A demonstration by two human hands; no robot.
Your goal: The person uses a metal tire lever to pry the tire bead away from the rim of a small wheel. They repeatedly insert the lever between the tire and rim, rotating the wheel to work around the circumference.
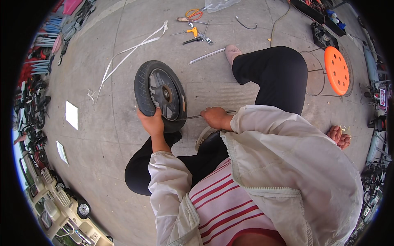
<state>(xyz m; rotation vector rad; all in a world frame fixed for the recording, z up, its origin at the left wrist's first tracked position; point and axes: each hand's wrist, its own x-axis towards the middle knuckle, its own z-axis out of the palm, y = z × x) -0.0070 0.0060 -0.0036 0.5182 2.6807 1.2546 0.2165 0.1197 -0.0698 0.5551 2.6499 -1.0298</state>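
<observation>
A wheel with a black tire (pixel 143 86) and a dark spoked rim (pixel 155 84) stands tilted on the ground in front of me. My left hand (pixel 152 121) is closed around the tire's near edge, thumb on the sidewall. In my right hand (pixel 216 118) is a thin metal tire lever (pixel 191 118), gripped in a fist. Its far end reaches the near edge of the rim, where the tire meets it; my grip hides its middle. A pale curved strap-like piece (pixel 201 137) lies by my legs, partly covered.
Beyond the wheel lie orange-handled scissors (pixel 194 14), a screwdriver (pixel 189 20), a yellow-handled tool (pixel 192 30) and a metal bar (pixel 206 56). A white strap (pixel 130 53) is at left, an orange stool (pixel 336 70) at right. Another person's hand (pixel 339 137) shows beside my jacket.
</observation>
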